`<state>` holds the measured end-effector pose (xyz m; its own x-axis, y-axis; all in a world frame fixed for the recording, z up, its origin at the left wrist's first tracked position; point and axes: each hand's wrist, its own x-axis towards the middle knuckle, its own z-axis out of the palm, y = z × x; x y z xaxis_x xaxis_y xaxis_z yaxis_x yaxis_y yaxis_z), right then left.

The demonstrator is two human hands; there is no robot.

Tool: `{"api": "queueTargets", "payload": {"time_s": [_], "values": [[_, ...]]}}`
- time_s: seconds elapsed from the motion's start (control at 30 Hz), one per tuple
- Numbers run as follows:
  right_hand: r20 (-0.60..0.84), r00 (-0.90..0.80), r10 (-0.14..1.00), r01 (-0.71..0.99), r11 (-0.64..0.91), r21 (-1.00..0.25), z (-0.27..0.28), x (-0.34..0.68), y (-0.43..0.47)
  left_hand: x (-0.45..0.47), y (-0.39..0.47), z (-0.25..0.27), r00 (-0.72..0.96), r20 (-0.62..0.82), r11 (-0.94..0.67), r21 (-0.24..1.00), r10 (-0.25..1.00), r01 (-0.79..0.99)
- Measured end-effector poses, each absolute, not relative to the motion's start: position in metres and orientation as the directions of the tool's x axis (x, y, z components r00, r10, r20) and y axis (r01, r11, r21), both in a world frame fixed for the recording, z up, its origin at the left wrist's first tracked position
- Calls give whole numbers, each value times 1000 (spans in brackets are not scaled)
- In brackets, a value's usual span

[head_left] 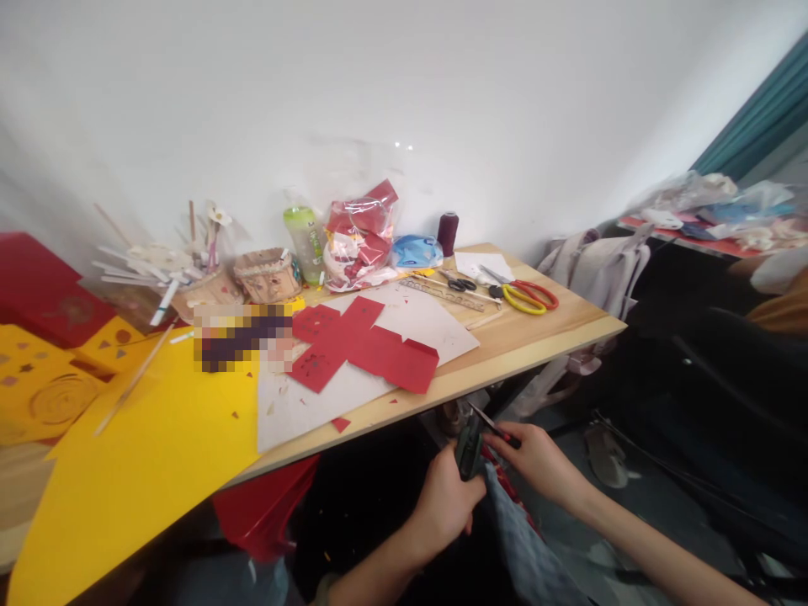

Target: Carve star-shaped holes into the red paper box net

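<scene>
Both hands work just beyond the front edge of the table (568, 324), right of centre in the lower half of the frame. Left hand (438, 505): fingers wrapped round a dark green tool (469, 446), held upright; exact kind not legible. Right hand (539, 461): thumb and fingers pinch the dark handle of a thin pointed tool (496, 429), its tip directed up and left, close to the top of the green one. Contact between the two cannot be confirmed.

Inference: the firm left grip steadies one tool while the looser right pinch allows fine aiming; holding both off the table probably keeps the points away from the paper.

A red cross-shaped cut-out (353, 337) lies flat at centre frame on a pale board (451, 337), touched by neither hand. The board presumably guards the wood from blades; a red scrap (342, 425) sits near the table's front edge. A yellow sheet (164, 446) fills the lower left, overhanging the edge, perhaps for want of room.

Right of centre, behind the cut-out: a ruler (442, 295), black-handled scissors (464, 284) and large scissors (514, 288) with red and yellow handles, likely set there within reach. A dark spool (448, 234) stands upright near the wall.
</scene>
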<state>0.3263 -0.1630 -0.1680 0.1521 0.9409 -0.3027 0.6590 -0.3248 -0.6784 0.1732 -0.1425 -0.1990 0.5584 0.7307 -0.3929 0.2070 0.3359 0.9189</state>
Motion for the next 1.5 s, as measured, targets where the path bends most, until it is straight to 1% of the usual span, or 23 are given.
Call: {"api": "queueTargets", "payload": {"time_s": [0.17, 0.27, 0.43, 0.6, 0.7, 0.83, 0.93, 1.0, 1.03, 1.07, 1.1, 1.13, 1.17, 1.2, 1.27, 1.3, 1.4, 1.5], "values": [[-411, 131, 902, 582, -406, -704, -183, 326, -165, 171, -141, -213, 600, -434, 350, 900, 672, 259], [-446, 134, 885, 559, -439, -704, -192, 320, -166, 168, -139, -223, 614, -483, 364, 875, 624, 319], [-440, 145, 886, 576, -437, -691, -197, 318, -167, 166, -133, -232, 612, -538, 372, 843, 579, 389], [-405, 91, 910, 576, -380, -724, -168, 349, -169, 154, -127, -226, 612, -493, 338, 870, 618, 360], [-360, 95, 928, 503, -357, -787, -140, 372, -174, 140, -124, -217, 621, -437, 312, 900, 651, 305], [-296, 170, 940, 395, -340, -853, -114, 385, -183, 122, -125, -198, 615, -384, 280, 923, 689, 263], [-265, 211, 941, 300, -320, -899, -103, 378, -185, 106, -127, -174, 635, -391, 272, 920, 666, 282], [-280, 181, 943, 207, -315, -926, -95, 366, -181, 95, -128, -152, 652, -391, 259, 920, 650, 294], [-299, 143, 943, 164, -321, -933, -91, 357, -178, 89, -127, -140, 658, -388, 243, 921, 645, 305], [-322, 97, 942, 132, -333, -934, -87, 348, -174, 83, -125, -129, 669, -369, 177, 924, 645, 339], [-337, 59, 940, 106, -341, -934, -83, 338, -169, 78, -122, -117, 648, -304, 73, 931, 699, 358], [-348, 21, 937, 78, -348, -934, -80, 329, -164, 73, -119, -107, 611, -206, -59, 921, 765, 385], [-348, -1, 937, 62, -347, -936, -77, 319, -159, 68, -115, -97, 561, -122, -171, 881, 819, 441], [-343, -11, 939, 61, -342, -938, -76, 310, -155, 65, -110, -88, 533, -98, -236, 820, 841, 522], [-322, 19, 947, 72, -322, -944, -77, 296, -147, 59, -101, -72, 457, -100, -264, 699, 884, 665], [-304, 46, 952, 74, -307, -949, -78, 290, -144, 58, -97, -66, 429, -104, -262, 658, 897, 706], [-246, 101, 964, 56, -252, -966, -85, 280, -135, 57, -88, -53, 399, -73, -295, 555, 914, 778], [-204, 77, 976, 64, -209, -976, -88, 272, -130, 62, -84, -49, 406, -14, -363, 420, 914, 832]]}}
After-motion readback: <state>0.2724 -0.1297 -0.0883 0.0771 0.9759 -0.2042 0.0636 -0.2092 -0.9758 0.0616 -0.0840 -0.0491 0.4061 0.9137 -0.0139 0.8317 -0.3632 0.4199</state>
